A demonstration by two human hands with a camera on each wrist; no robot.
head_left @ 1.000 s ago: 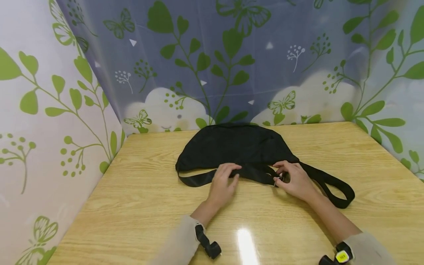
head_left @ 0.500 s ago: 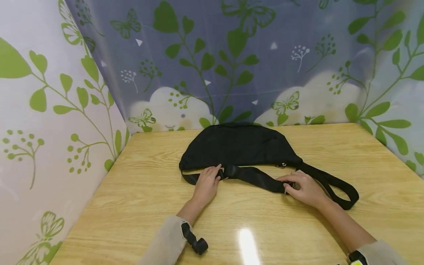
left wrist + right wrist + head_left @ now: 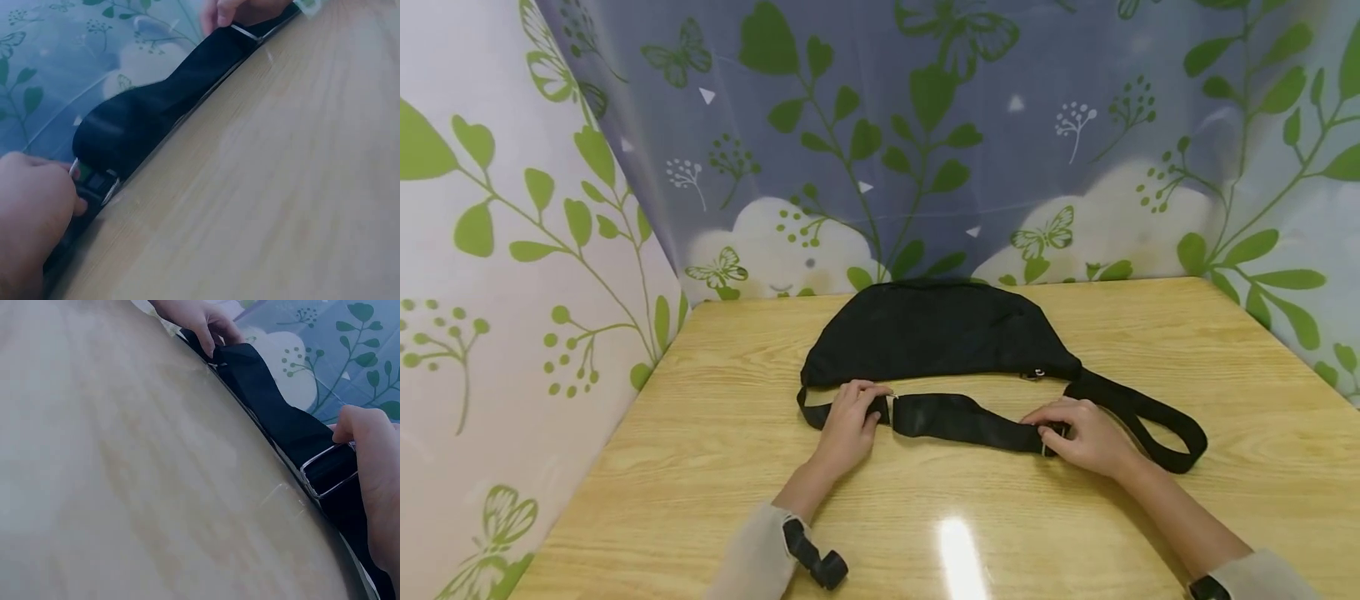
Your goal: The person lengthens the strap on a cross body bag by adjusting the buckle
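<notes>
A black waist bag (image 3: 932, 333) lies flat, with its strap (image 3: 962, 419) stretched across the wood in front of it. At the strap's left part, my left hand (image 3: 847, 425) pinches the webbing beside a metal ring (image 3: 891, 407). My right hand (image 3: 1090, 433) holds the strap's other end at a metal slider buckle (image 3: 328, 472), thumb and fingers on the webbing. Between both hands the strap runs nearly straight and wide, with a slight wave. The webbing under my left fingers is partly hidden.
A loop of strap (image 3: 1180, 442) lies right of the bag, past my right hand. A small zipper pull (image 3: 1036, 374) shows at the bag's lower edge. The wooden table (image 3: 880, 517) meets a leaf-patterned cloth (image 3: 850, 167) behind.
My left hand has moved left along the strap, and the right hand slightly right and down. The bunched strap is now spread out and lies farther from the bag.
</notes>
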